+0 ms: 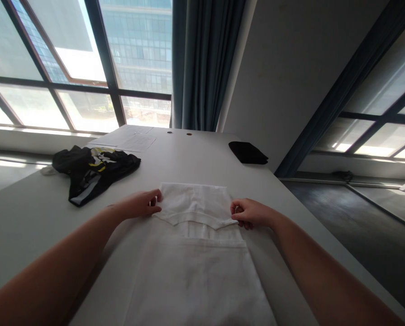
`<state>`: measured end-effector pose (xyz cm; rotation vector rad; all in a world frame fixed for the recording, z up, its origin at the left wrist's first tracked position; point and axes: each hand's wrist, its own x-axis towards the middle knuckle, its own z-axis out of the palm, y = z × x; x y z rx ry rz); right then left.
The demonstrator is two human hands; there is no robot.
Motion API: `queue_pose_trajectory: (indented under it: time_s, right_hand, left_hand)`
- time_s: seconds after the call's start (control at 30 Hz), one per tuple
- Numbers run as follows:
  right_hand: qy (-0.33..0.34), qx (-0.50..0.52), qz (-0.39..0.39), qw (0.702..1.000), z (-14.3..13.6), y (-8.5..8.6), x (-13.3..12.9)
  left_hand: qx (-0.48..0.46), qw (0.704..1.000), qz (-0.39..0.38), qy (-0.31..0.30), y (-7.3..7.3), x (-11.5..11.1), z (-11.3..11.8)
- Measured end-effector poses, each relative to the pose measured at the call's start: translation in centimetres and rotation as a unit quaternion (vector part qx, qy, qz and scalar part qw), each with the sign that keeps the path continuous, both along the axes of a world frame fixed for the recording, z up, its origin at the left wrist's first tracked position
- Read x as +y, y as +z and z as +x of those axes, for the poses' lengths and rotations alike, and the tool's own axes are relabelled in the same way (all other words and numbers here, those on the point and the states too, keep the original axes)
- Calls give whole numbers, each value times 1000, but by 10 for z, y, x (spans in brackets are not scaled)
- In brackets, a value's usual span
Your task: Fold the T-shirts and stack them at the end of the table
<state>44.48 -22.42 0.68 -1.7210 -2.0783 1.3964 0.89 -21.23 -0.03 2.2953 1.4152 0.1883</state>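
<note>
A white garment [202, 271] lies lengthwise on the white table, its far end folded back toward me so that a curved edge lies across it. At the left edge of the folded part, my left hand [144, 203] pinches the fabric between thumb and fingers. My right hand [251, 213] grips the right corner of the same fold, fingers curled in. Between the curved edge and a straight hem nearer to me, a strip of inner fabric shows.
A crumpled black garment with yellow and white print [98, 167] lies at the left of the table [188, 165]. Paper sheets [127, 138] are at the far left. A folded black cloth [248, 152] sits near the right edge. Two small round items are at the far edge.
</note>
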Motion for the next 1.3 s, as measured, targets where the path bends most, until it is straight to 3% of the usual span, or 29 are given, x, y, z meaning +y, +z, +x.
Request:
queue_pose_trajectory:
  time_s: [0.13,0.27,0.37,0.47,0.57,0.7,0.8,0.87,0.97,1.07,1.3]
  right_hand:
    - [-3,-1,19,1000,0,0,-1]
    - [-8,-6,56,998,0,-3,-1]
    - [-16,-20,152,988,-5,-8,4]
    - [-52,-52,290,954,-14,-14,14]
    - [-75,-81,351,930,-19,-21,24]
    - [-63,-105,416,901,-14,-23,23]
    - [-7,-76,496,865,-14,-13,7]
    - [66,-35,502,861,-20,-2,-9]
    - [188,1,450,873,-37,16,-35]
    - [283,7,380,881,-55,28,-58]
    - [393,-82,268,876,-80,33,-91]
  left_hand:
    - [20,999,37,-24,-2,0,3]
    - [9,998,56,-9,-7,2,5]
    - [3,996,85,34,-12,7,9]
    - [9,984,144,109,-20,16,15]
    - [8,971,194,139,-28,26,15]
    - [-20,964,256,68,-24,23,7]
    - [-24,954,300,-13,-1,-1,13]
    - [-29,956,284,-73,18,-24,27]
    - [-1,961,215,-176,38,-61,58]
    - [52,952,152,-260,42,-88,85]
    - [95,945,109,-293,34,-106,100]
